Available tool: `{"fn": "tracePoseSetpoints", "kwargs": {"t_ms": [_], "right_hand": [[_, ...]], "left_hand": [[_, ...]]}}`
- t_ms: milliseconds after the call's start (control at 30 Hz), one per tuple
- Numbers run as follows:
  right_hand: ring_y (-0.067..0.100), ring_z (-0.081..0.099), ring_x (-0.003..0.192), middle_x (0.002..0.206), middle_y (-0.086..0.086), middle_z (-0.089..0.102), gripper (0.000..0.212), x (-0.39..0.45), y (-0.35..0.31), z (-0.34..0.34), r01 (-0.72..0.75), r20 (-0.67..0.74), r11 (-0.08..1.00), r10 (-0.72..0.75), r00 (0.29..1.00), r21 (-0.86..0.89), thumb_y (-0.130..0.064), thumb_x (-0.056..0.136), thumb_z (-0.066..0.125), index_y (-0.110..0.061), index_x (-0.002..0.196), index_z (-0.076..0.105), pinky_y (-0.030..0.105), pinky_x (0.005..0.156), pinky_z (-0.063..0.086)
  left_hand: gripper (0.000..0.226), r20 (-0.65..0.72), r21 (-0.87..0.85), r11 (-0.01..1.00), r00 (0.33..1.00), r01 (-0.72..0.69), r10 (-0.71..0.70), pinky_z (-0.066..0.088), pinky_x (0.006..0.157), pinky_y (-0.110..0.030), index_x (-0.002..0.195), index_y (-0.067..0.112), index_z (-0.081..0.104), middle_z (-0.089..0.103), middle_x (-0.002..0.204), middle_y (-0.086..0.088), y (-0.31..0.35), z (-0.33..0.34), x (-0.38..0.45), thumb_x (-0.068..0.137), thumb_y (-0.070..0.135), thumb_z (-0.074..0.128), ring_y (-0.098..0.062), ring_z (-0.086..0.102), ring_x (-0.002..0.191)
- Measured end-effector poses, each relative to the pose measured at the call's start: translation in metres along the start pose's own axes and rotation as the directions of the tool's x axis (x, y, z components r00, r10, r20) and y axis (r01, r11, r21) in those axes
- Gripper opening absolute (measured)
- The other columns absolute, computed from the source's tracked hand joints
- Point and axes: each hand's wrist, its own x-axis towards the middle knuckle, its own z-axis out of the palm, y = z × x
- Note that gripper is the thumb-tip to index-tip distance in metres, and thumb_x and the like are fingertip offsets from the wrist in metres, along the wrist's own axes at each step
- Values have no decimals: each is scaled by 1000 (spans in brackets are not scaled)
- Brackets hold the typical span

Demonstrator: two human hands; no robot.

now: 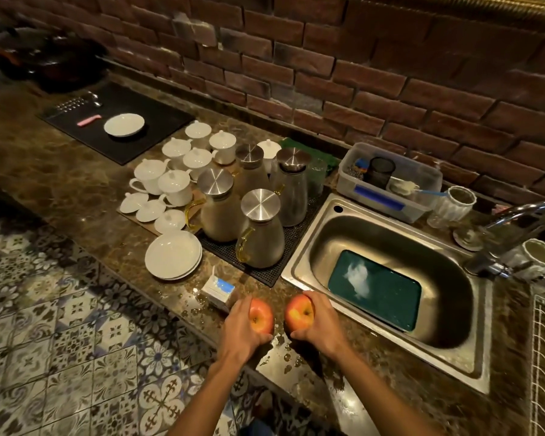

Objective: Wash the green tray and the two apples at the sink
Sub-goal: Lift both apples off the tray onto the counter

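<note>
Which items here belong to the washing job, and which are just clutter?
Job: left apple, right apple, green tray, sink, faucet.
Clutter: carafes, lidded cups, stacked plates, plastic bin, small carton.

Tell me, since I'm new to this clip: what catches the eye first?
Two red apples at the counter's front edge, the left apple in the left hand, the right apple in the right hand. Right of them, the green tray lies in the steel sink.
</note>
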Motion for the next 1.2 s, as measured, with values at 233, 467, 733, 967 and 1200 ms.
{"fn": "tracePoseSetpoints", "kwargs": {"t_ms": [233,467,733,967,1200], "right_hand": [[10,42,120,137,-6,43,94,5,8,9,-13,35,1000,14,999,-6,-30,59,91,-25,140,43,20,95,37],[17,38,132,148,-5,35,94,4,9,13,2,60,999,0,998,-40,-30,66,87,-28,146,36,33,109,39],[20,25,145,161,-4,23,106,5,5,5,37,97,998,-33,995,-45,-45,69,84,-28,154,24,36,117,28],[14,30,145,159,-4,29,79,13,-15,-31,156,-64,988,-155,986,10,-50,85,68,-26,151,32,26,115,25],[14,25,149,160,-1,31,73,20,-21,-101,224,-263,974,-213,941,13,-50,89,63,-21,150,37,37,123,24]], "left_hand": [[114,41,16,1000,999,17,-17,38,116,-45,157,22,23,31,161,-4,-7,3,9,66,40,89,-27,41,142],[112,80,71,997,996,41,-47,36,114,-47,158,22,17,23,162,-5,-11,5,17,71,43,85,-29,38,143],[101,17,186,982,999,-43,41,44,107,-47,155,28,23,27,160,3,-14,5,11,74,63,72,-21,39,142],[63,-170,222,954,956,-200,240,46,108,-40,145,32,43,41,152,3,18,-16,15,89,59,55,-16,45,137],[57,-262,260,883,852,-390,453,45,108,-39,143,20,50,48,147,1,89,-33,39,96,53,50,-18,45,137]]}}
